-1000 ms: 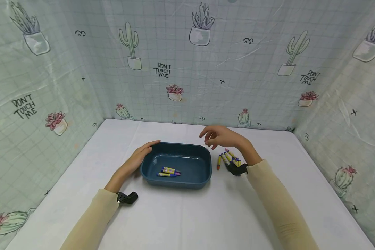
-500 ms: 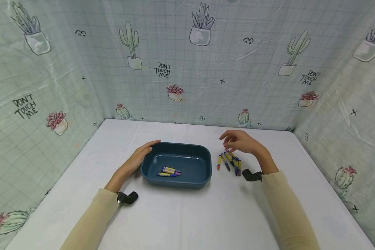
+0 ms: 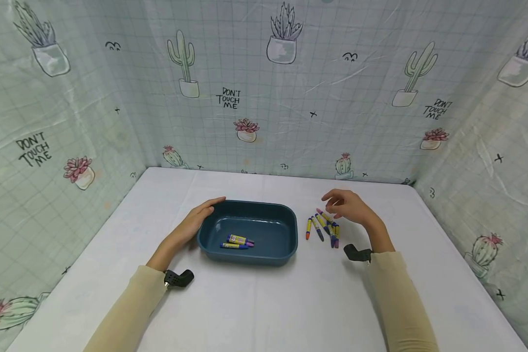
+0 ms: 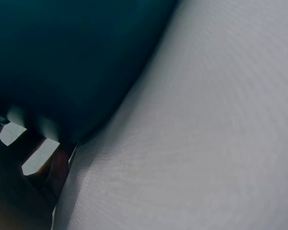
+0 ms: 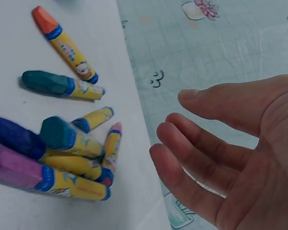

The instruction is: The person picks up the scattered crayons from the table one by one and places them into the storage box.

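A dark teal plastic bin (image 3: 268,239) sits on the table with several crayons (image 3: 235,246) lying inside. My left hand (image 3: 191,225) rests along its left back corner, the fingers fairly straight. In the left wrist view, dim fingers (image 4: 57,172) reach up to the bin's outer wall (image 4: 77,62). To the right of the bin lies a loose cluster of crayons (image 3: 324,227) in yellow wrappers: orange (image 5: 67,48), green (image 5: 62,85), purple (image 5: 48,175) and others. My right hand (image 3: 349,205) hovers at the cluster's back right, holding nothing, its fingers loosely bent and thumb apart.
A white cloth covers the table (image 3: 255,308). Patterned cactus fabric (image 3: 264,132) hangs around its back and both sides. A black wrist camera (image 3: 356,253) sits on the right wrist, another black camera (image 3: 179,278) on the left.
My right hand has moved from near the bin's back right corner to the right and slightly toward me, over the crayons' far side. My left hand and the bin have stayed put.
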A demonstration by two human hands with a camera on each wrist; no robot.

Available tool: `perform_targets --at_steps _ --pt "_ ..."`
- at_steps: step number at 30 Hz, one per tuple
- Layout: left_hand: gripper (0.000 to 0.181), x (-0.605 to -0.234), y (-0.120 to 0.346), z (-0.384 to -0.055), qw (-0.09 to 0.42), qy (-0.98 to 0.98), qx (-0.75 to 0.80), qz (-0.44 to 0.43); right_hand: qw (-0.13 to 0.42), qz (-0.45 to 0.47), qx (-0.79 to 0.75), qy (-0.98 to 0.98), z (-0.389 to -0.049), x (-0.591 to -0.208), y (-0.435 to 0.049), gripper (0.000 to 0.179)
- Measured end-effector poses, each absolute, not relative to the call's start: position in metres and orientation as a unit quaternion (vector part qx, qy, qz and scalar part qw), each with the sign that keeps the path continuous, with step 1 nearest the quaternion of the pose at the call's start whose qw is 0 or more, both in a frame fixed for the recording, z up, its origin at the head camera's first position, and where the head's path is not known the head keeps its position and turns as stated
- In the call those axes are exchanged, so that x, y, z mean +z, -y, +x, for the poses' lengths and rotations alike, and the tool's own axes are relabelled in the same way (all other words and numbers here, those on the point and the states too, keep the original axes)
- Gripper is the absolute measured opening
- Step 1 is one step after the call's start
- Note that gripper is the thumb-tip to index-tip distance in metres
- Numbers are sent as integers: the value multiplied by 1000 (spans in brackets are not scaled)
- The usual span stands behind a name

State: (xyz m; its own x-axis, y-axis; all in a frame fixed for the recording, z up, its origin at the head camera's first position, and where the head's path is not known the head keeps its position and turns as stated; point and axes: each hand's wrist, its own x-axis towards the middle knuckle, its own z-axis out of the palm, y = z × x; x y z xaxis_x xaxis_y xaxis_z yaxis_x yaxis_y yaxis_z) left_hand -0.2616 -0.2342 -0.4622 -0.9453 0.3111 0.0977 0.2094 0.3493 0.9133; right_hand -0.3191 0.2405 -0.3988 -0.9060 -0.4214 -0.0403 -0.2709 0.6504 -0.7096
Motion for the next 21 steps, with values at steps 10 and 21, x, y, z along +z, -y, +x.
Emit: perform_targets --at_steps 10,21 --pt "46 -463 236 -263 47 -821 547 157 101 -176 -348 -915 -321 -411 -240 33" --pt "47 -463 235 -262 44 -820 547 164 119 -168 -335 -919 -323 -416 -241 34"
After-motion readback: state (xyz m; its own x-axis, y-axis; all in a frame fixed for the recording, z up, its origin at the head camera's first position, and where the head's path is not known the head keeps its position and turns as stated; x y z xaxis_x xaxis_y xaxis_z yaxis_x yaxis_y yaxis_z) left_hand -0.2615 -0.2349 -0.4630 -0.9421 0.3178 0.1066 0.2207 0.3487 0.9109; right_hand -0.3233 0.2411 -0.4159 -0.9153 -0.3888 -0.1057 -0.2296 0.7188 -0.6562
